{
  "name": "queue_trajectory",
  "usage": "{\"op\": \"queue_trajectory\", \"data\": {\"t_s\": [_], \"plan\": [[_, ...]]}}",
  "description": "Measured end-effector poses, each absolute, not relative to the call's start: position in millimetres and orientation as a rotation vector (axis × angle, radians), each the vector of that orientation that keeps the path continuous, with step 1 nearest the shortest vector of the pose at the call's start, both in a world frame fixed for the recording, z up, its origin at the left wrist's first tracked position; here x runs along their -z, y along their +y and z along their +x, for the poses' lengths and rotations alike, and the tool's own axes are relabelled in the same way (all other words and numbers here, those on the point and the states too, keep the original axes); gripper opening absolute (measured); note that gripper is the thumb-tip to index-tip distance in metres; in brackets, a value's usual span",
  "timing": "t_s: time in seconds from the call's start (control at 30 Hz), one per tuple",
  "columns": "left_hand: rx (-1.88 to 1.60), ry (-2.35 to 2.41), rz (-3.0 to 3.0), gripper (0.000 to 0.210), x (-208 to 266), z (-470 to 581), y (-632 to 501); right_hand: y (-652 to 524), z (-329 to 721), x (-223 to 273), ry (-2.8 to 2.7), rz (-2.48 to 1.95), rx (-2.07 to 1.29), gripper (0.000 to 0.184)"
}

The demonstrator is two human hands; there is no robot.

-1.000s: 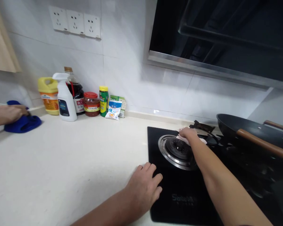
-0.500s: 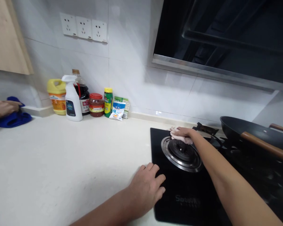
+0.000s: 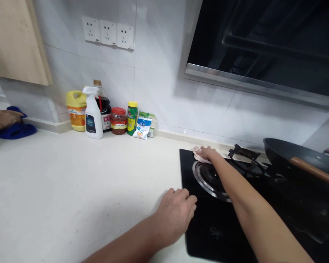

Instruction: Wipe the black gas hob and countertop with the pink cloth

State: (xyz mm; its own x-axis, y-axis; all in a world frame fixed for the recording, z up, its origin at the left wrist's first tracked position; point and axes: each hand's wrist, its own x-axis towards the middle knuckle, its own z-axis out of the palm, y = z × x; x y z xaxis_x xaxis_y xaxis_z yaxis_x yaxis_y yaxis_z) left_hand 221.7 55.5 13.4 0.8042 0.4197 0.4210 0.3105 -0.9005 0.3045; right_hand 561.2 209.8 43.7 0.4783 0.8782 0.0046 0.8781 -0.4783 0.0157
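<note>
My right hand (image 3: pixel 207 153) presses a pale pink cloth (image 3: pixel 199 155) onto the back left of the black glass cooktop (image 3: pixel 203 223), just behind the round burner (image 3: pixel 205 179). Its fingers lie over the cloth and partly hide it; my forearm covers the burner's right side. My left hand (image 3: pixel 177 213) rests at the cooktop's left edge, palm down over the white counter (image 3: pixel 98 182). The left fingers are loosely bent with small gaps between them, and nothing shows in them.
A wok (image 3: pixel 296 157) with wooden handles stands at right, near a loose pan support (image 3: pixel 246 157). Along the wall are a spray bottle (image 3: pixel 93 117), a yellow jug (image 3: pixel 76 113), a sauce jar (image 3: pixel 118 122) and a salt packet (image 3: pixel 142 128). Another person's hand (image 3: pixel 5 120) holds a blue cloth (image 3: pixel 16 130).
My right hand has slid the pink cloth left, toward the cooktop's back left corner. My left hand stays by the edge. The view has turned slightly left.
</note>
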Motion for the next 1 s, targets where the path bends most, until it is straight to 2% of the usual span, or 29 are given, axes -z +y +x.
{"op": "queue_trajectory", "data": {"t_s": [0.13, 0.37, 0.63, 0.77, 1.0], "plan": [[-0.938, 0.710, 2.602, 0.034, -17, 224, 70, 220, 510, -43, 1.715, 2.608, 0.049, 0.060], [-1.318, 0.849, 2.411, 0.030, -29, 219, 94, 181, 448, -46, 2.017, 2.416, -0.030, 0.059], [-1.360, 0.888, 2.237, 0.026, -30, 216, 109, 70, 401, -37, 2.365, 2.201, -0.166, 0.053], [-1.348, 0.882, 2.220, 0.026, -30, 216, 107, 0, 389, -33, 2.417, 2.253, -0.116, 0.058], [-1.294, 0.844, 2.219, 0.026, -29, 218, 105, -91, 376, -26, 2.556, 2.305, -0.104, 0.028]]}}
